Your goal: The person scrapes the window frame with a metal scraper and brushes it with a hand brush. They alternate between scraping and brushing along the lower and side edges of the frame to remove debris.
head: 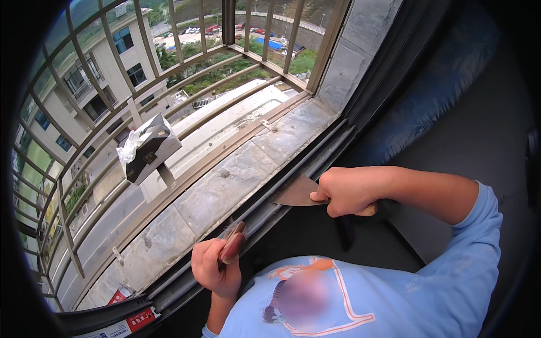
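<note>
My right hand [353, 190] grips the handle of a broad putty knife [299, 192]. Its brownish metal blade points left, over the dark sliding-window track [277, 211]. Lower down the same track, my left hand [217, 266] holds a small brush [233, 245] with a reddish-brown wooden back. Pale bristles stick out at its far side, close to the rails; whether they touch the track I cannot tell. Both hands are over the inner side of the sill, with the putty knife farther right than the brush.
A grey stone sill [228, 173] runs along the track. Beyond it, metal security bars [186, 110] enclose the window, high above a road. A tissue box [150, 152] rests on the bars. Red-and-white labels [141, 320] stick to the window frame at lower left. A curtain [431, 110] hangs at right.
</note>
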Available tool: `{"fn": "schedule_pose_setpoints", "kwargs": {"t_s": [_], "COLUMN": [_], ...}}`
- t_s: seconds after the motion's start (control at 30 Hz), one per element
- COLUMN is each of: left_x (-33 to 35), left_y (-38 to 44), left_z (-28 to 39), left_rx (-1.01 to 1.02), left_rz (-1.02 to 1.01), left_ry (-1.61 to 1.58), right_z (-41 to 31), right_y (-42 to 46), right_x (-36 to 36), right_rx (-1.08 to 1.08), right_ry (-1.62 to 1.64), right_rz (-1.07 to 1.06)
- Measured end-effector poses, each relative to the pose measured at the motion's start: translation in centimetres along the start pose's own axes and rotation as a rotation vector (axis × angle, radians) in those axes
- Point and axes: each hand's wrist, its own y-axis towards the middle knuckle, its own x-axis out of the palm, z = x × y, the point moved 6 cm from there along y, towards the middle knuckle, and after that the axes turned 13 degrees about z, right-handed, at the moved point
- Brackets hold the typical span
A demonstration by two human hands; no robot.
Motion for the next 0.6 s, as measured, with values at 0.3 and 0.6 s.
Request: {"fn": "schedule_pose_setpoints", "kwargs": {"t_s": [0.3, 0.6], "left_x": [-0.1, -0.3], "left_y": [-1.1, -1.3], "left_z": [-0.6, -0.9], "left_rx": [-0.052, -0.039], "left_rz": [-0.097, -0.096], "left_ry": [-0.083, -0.123], "right_z": [-0.6, 0.5], "right_y": [-1.2, -2.4], "right_x": [4.0, 5.4], "right_rx": [-0.013, 0.031], "right_ry": [0.251, 0.410], "right_rz": [0.203, 0.294]}}
